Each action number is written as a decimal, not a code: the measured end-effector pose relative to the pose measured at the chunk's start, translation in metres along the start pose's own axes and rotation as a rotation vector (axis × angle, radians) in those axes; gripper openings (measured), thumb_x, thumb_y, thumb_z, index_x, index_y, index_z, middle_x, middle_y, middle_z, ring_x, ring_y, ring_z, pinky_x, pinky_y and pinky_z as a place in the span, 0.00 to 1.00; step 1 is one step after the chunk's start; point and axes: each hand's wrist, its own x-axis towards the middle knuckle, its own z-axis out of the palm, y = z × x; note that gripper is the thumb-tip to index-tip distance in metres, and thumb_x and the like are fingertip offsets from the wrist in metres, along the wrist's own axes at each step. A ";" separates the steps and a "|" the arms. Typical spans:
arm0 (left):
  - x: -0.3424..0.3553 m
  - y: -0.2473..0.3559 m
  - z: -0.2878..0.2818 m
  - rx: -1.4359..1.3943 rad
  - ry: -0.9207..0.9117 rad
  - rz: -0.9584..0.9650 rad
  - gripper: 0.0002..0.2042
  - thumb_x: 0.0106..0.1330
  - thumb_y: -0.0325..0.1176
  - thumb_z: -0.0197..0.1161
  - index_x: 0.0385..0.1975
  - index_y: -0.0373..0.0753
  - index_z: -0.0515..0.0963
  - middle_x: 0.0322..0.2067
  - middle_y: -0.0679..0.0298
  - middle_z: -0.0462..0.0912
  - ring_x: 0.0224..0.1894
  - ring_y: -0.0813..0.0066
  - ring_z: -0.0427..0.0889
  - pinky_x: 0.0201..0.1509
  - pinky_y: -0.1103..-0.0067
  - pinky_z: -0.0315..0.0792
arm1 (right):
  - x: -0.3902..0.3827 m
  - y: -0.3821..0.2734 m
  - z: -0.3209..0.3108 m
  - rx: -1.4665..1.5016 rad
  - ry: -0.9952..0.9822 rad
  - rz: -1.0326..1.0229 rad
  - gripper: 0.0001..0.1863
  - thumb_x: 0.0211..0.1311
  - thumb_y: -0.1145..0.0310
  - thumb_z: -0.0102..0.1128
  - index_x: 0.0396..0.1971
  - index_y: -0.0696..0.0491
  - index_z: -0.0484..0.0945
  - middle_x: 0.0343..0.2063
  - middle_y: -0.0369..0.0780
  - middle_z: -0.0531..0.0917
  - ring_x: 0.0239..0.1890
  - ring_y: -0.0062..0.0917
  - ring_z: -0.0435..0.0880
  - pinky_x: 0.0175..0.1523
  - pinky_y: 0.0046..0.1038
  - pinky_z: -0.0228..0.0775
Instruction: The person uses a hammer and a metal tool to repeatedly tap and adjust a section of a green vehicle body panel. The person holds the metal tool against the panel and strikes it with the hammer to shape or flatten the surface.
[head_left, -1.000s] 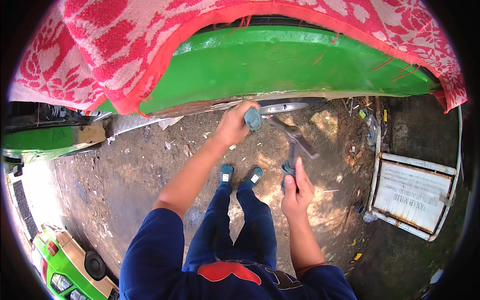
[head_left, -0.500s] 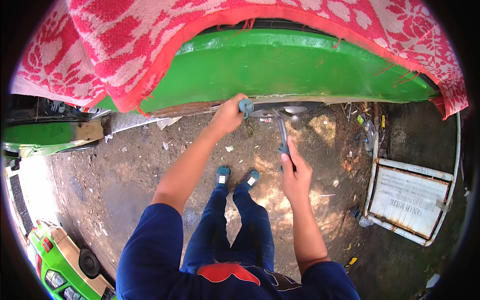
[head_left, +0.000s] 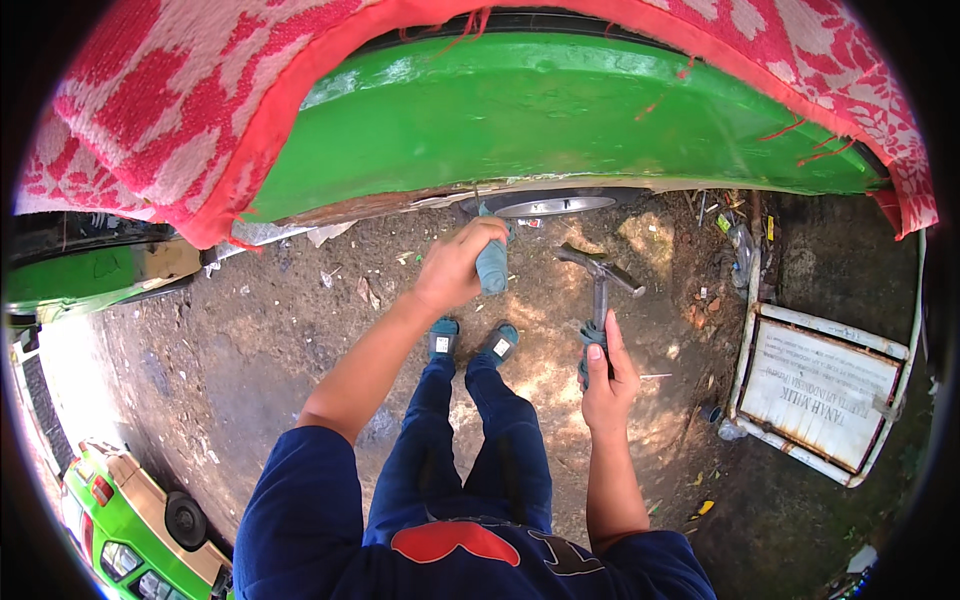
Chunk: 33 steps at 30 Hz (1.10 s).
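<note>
Head cam: gripping a wrapped tool [head_left: 492, 265] in the left hand [head_left: 452, 270], near the green panel [head_left: 560, 115], and a hammer [head_left: 600, 290] in the right hand [head_left: 611, 388], clear of the tool. Looks partway in, but can't judge the work left. Can't make out the tool's tip, or the panel's top under that towel [head_left: 180, 100].

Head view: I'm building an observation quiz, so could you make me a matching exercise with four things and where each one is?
1. hammer
2. cloth-wrapped piece
3. towel
4. signboard

A. at the picture's right side
B. held in the right grip
C. along the picture's top
D. held in the left grip

Pairs: 1-B, 2-D, 3-C, 4-A
</note>
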 end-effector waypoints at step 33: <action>0.032 0.010 0.010 0.011 -0.085 0.038 0.21 0.49 0.21 0.67 0.44 0.41 0.72 0.47 0.59 0.81 0.49 0.55 0.83 0.52 0.70 0.77 | -0.019 -0.002 -0.013 0.145 0.105 0.171 0.26 0.69 0.74 0.56 0.66 0.57 0.69 0.29 0.31 0.78 0.24 0.10 0.70 0.28 0.17 0.65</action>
